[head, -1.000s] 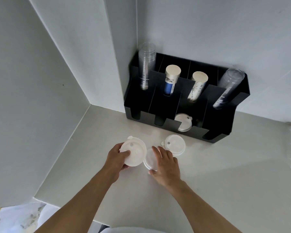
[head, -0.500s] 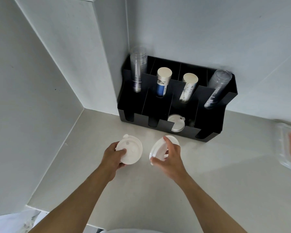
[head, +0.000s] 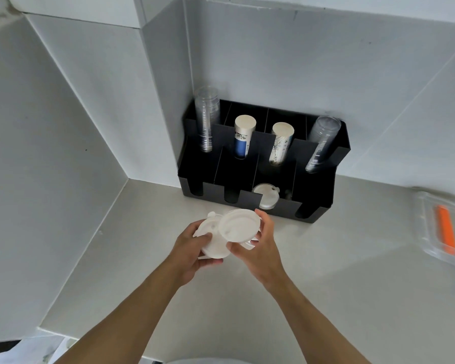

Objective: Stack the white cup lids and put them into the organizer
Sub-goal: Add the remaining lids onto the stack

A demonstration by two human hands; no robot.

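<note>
Even soft light, my arms cast faint shadows on the counter point(head: 339, 258), wide-angle bending at edges, organizer point(head: 318, 179) interior dark

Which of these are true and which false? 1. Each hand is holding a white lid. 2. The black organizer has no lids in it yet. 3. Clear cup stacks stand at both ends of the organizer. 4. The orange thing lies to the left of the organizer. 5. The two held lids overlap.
1. True: the left hand holds a white lid and the right hand holds another lid.
2. False: one lid already sits in a front slot of the black organizer.
3. True: clear cup stacks stand at the left end and the right end.
4. False: the orange thing lies to its right, in a clear container.
5. True: the right hand's lid partly covers the left's.
</note>
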